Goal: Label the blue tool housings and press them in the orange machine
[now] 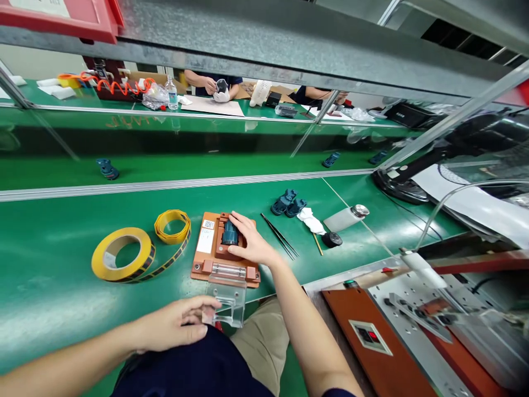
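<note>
An orange-brown fixture block (210, 257) with a white label and a printed code lies on the green bench in front of me. A dark teal plastic part (230, 234) sits in its raised nest. My right hand (253, 242) is closed around this part, thumb at its near end and fingers at its far end. From the fixture's near edge a clear hinged cover (235, 303) hangs open toward my lap. My left hand (177, 322) has its fingers bent at the cover's left edge, index finger over it; part of this grip is blurred.
Left lie a yellow tape roll (99, 259) and a smaller yellow coil (185, 223). Right are tweezers (280, 236), teal parts (283, 202), white tissue (311, 221), a white bottle (342, 219) and a black cap (332, 239). A machine (413, 325) stands far right; co-workers sit beyond the partition.
</note>
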### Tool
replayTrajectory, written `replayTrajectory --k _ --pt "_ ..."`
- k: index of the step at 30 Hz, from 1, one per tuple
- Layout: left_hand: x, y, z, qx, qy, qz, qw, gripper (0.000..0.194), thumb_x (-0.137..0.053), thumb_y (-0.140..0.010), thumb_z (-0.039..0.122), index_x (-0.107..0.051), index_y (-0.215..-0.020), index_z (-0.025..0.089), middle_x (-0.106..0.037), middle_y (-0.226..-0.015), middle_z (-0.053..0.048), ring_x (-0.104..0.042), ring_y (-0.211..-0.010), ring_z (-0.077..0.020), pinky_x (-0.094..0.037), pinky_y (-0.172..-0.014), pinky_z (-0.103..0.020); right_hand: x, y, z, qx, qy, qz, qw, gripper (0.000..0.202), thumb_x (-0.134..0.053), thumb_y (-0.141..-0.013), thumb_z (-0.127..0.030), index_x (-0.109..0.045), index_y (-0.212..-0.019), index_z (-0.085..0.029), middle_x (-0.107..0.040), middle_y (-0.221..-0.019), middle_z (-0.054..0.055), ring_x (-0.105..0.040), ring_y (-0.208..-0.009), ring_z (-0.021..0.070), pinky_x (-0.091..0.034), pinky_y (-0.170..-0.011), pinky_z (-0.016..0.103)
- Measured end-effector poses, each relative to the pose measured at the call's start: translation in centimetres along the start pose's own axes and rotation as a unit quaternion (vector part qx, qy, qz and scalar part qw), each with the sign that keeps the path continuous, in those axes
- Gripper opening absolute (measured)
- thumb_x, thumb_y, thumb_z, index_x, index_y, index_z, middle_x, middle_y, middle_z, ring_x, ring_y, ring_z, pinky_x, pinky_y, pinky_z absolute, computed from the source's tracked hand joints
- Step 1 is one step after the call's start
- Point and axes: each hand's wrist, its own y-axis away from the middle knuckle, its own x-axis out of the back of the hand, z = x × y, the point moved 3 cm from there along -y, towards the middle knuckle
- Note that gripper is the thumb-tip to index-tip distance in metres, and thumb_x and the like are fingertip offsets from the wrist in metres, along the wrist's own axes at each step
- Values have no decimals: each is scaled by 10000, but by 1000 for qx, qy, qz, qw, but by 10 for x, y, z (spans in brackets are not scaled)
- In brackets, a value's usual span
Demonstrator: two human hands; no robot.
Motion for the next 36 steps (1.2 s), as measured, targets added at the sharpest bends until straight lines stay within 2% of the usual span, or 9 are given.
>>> replayTrajectory --k 7,11,15,17,21,25,29,32,36 --pt "8 -9 70 -88 232 -28 968 563 -678 -908 492 -568 -1366 183 -707 -1174 -192 -717 -1050 -290 -575 -844 -382 27 70 41 -117 152 340 921 395 -530 -961 -505 -682 -1142 -188 -672 -1180 136 -563 -1163 298 -402 -1047 496" --pt "25 -41 100 -94 293 69 949 425 -640 -958 374 -574 -1323 165 -704 -1218 -197 -723 -1052 -263 -584 -880 -374 16 101 67 -173 243 378 876 480 -483 -947 -519 -660 -1184 -141 -638 -1166 176 -532 -1131 335 -392 -989 511" --pt "34 -76 97 -14 320 148 936 270 -630 -959 343 -666 -987 77 -732 -1109 -228 -753 -944 -234 -588 -880 -318 5 111 76 -218 245 373 868 502 -463 -939 -523 -652 -1213 -147 -614 -1162 178 -501 -1102 347 -391 -941 505" --pt "38 -78 94 0 304 160 939 275 -660 -935 341 -655 -1036 85 -724 -1146 -227 -750 -958 -231 -580 -911 -334 4 112 79 -237 246 371 864 527 -453 -926 -534 -659 -1214 -145 -607 -1141 181 -501 -1062 349 -397 -913 498" --pt "62 -35 92 -52 11 226 973 450 -716 -870 380 -621 -1253 165 -737 -1118 -142 -727 -961 -241 -556 -929 -410 7 114 87 -266 249 375 853 598 -443 -889 -554 -676 -1191 -94 -588 -1059 203 -505 -1014 360 -403 -885 493" --pt "94 56 75 -31 -409 408 815 430 -751 -803 477 -671 -1123 202 -723 -1146 -116 -656 -1080 -309 -482 -995 -476 5 114 91 -292 231 362 855 506 -436 -888 -506 -690 -1113 -131 -580 -1012 176 -497 -988 348 -399 -871 484" --pt "106 113 39 37 -555 393 732 456 -636 -901 445 -591 -1296 222 -734 -1162 -135 -650 -1111 -341 -331 -1110 -572 4 111 88 -304 219 352 858 440 -429 -881 -459 -662 -1094 -153 -567 -998 165 -481 -965 345 -389 -849 495" --pt "108 112 26 42 -600 378 703 401 -553 -955 445 -603 -1287 226 -763 -985 -112 -684 -954 -301 -339 -1096 -524 5 110 87 -309 212 350 859 393 -423 -875 -431 -646 -1062 -167 -560 -976 154 -475 -949 340 -383 -835 491" --pt "112 72 41 35 -630 402 664 508 -619 -898 573 -634 -1242 199 -753 -988 -135 -667 -979 -333 -391 -965 -465 5 112 88 -310 210 351 859 353 -421 -870 -411 -629 -1026 -172 -554 -944 143 -474 -923 330 -384 -817 477"
